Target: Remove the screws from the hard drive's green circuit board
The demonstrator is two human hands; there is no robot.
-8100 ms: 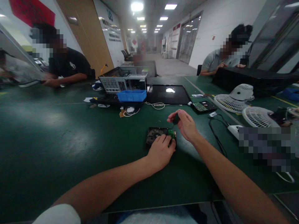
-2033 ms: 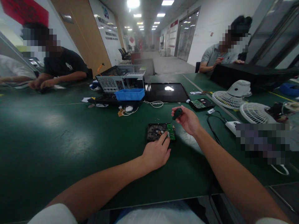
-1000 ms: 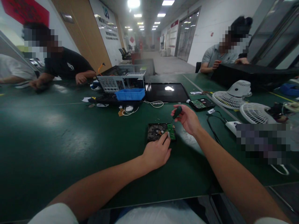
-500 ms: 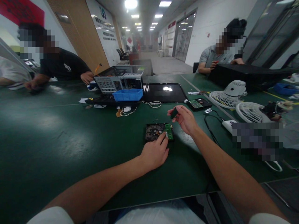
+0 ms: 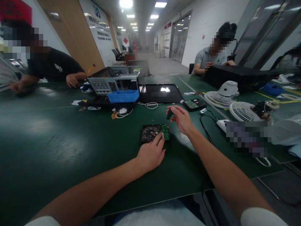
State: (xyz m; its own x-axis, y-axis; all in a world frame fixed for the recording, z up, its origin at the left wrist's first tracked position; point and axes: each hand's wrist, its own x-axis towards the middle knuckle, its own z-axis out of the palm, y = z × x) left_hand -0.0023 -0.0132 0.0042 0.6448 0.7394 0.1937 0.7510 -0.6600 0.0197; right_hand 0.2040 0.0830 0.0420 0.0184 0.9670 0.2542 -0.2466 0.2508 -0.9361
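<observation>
A hard drive (image 5: pixel 150 132) lies on the green table in front of me, its green circuit board (image 5: pixel 165 129) at the right end. My left hand (image 5: pixel 150 155) holds it from the near side, index and middle fingers pressed down on the edge of the board. Just beyond the board's right corner, above the table, is my right hand (image 5: pixel 181 118). Its thumb and fingers are closed around a short dark handle, which looks like a screwdriver (image 5: pixel 169 114); its tip cannot be made out. Tiny loose bits (image 5: pixel 152 120) lie behind the drive.
Farther back stand an opened computer case (image 5: pixel 110 83), a blue tray (image 5: pixel 123 96) and a black panel (image 5: pixel 161 93). Another hard drive (image 5: pixel 194 104), white fan parts (image 5: pixel 222 95), and a power strip (image 5: pixel 222 125) with cables are on the right. Two people work across the table.
The view has turned slightly right, shifting everything left in the picture. Both hands keep nearly the same places at the hard drive. The person at left has drawn a hand back from the case.
</observation>
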